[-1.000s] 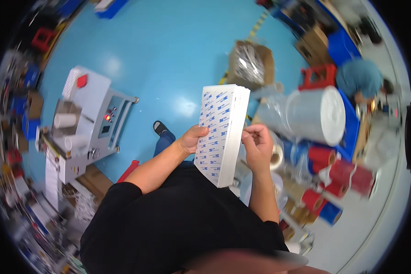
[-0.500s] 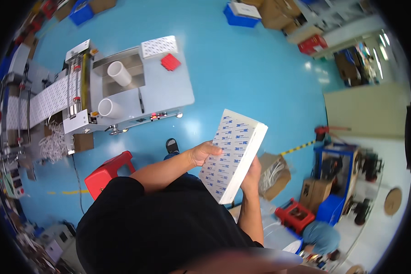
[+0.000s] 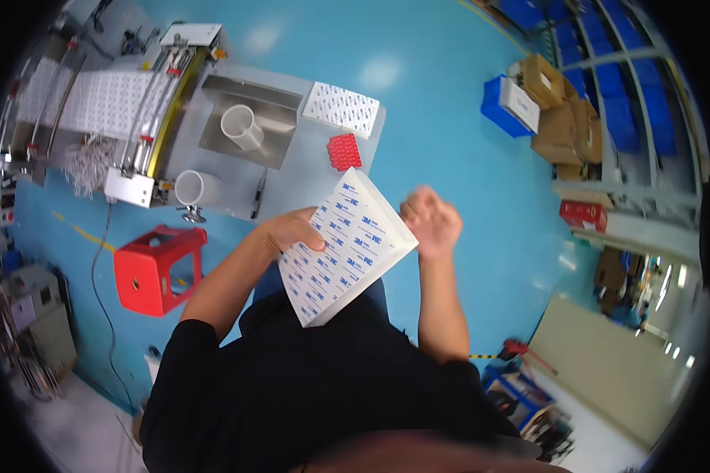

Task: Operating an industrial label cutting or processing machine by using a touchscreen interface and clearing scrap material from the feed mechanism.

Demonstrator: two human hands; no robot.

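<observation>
A thick stack of white sheets (image 3: 347, 244), printed with blue marks on top, lies tilted in front of my body. My left hand (image 3: 293, 230) grips its left edge, thumb on the printed face and fingers out of sight underneath. Close to the stack's right corner is my right hand (image 3: 432, 224), raised, with its fingers curled in and somewhat blurred. Nothing shows in it. Beyond the stack, a red textured pad (image 3: 344, 151) and another pile of printed sheets (image 3: 341, 109) rest on the grey machine table (image 3: 292, 185).
On the machine table are two white tubes (image 3: 242, 128) (image 3: 198, 188) and a black pen (image 3: 259, 195). Rollers (image 3: 162, 110) carry a printed web at the left. A red stool (image 3: 159, 270) stands below. Far right are a blue bin (image 3: 510, 106), cardboard boxes (image 3: 566, 130) and shelving.
My right hand has come off the stack and curled. The stack, still in my left hand, has turned and sits nearer the machine table in view. My view has swung round to the right.
</observation>
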